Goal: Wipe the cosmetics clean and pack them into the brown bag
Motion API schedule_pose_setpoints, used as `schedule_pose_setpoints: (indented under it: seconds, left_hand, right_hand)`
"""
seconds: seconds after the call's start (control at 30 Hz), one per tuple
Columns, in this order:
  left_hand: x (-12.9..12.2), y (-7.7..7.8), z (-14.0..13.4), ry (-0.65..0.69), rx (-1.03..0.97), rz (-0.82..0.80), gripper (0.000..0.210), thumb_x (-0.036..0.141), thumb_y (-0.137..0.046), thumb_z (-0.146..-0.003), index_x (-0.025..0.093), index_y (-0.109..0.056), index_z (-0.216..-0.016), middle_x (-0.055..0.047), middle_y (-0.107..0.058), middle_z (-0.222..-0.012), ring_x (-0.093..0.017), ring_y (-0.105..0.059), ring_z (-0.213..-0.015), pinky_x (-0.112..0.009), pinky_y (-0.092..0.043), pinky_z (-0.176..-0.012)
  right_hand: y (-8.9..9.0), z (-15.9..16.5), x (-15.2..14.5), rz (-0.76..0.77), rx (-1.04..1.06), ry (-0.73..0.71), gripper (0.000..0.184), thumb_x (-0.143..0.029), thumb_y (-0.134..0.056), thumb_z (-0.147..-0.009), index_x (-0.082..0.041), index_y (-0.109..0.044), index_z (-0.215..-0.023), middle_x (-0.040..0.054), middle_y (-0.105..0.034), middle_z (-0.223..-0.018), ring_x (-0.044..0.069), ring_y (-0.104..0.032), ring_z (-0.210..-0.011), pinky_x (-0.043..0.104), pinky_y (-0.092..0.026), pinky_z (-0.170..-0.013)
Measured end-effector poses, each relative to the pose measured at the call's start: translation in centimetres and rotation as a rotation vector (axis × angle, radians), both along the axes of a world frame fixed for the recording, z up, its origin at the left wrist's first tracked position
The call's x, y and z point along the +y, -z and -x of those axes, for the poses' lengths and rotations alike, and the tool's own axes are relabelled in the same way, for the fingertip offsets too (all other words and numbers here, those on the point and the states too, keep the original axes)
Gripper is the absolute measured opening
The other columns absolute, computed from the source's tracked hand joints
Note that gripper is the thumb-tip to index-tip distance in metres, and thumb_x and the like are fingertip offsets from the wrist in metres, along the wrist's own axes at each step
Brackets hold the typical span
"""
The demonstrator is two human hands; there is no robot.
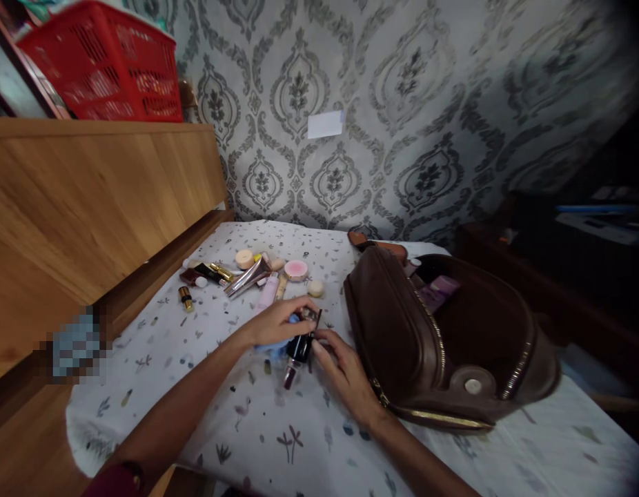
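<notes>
My left hand (286, 323) reaches over the white patterned cloth, its fingers closed round small glossy cosmetics, partly hidden. Under its fingers is a black cosmetic bottle (299, 347) with a shiny metallic end that points down toward me. My right hand (343, 373) pinches at the right side of this bottle with thumb and bent fingers. Something light blue (270, 346) lies beneath my left palm, mostly covered. Just beyond are a pink tube (268, 290), a metallic squeeze tube (248, 276), a pink round compact (296, 270) and a cream round pot (315, 288).
To the right, a brown leather bag (397, 331) stands unzipped with a purple package (439, 291) inside. A gold-and-black small bottle (185, 298) lies at the left. A wooden panel (107, 179) bounds the left side, with a red basket (117, 62) on top. Patterned wallpaper (350, 69) closes the back.
</notes>
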State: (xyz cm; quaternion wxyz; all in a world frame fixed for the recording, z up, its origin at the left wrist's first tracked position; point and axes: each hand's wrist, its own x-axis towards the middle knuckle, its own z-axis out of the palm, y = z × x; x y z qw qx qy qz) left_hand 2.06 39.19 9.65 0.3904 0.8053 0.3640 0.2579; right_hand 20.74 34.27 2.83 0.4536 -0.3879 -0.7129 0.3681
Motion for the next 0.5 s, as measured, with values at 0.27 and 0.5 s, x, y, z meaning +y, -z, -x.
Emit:
schedule_pose_setpoints:
  seconds: [0.27,0.5]
  left_hand:
    - [0.0,1.7,-1.3,-0.329,-0.164,-0.105,0.022,0.042,-0.053,-0.089,0.02,-0.052,-0.087,-0.001,-0.058,-0.081,-0.017,-0.056,-0.08,-0.028,-0.046,-0.076]
    - [0.2,1.3,-0.8,-0.389,-0.043,-0.361,0.028,0.045,-0.049,-0.092,0.02,-0.059,-0.081,-0.001,-0.063,-0.08,-0.018,-0.058,-0.078,-0.027,-0.043,-0.074]
  right_hand:
    - [0.6,1.1,-0.1,0.598,0.454,-0.156,0.064,-0.067,-0.068,-0.077,-0.02,-0.049,-0.116,-0.0026,-0.063,-0.072,0.01,-0.054,-0.047,0.022,-0.04,-0.045]
    - [0.7,0.9,0.4,0.612,0.5,-0.067,0.073,-0.068,-0.074,-0.068,-0.017,-0.055,-0.117,-0.0077,-0.057,-0.058,0.005,-0.035,-0.034,0.02,-0.026,-0.036]
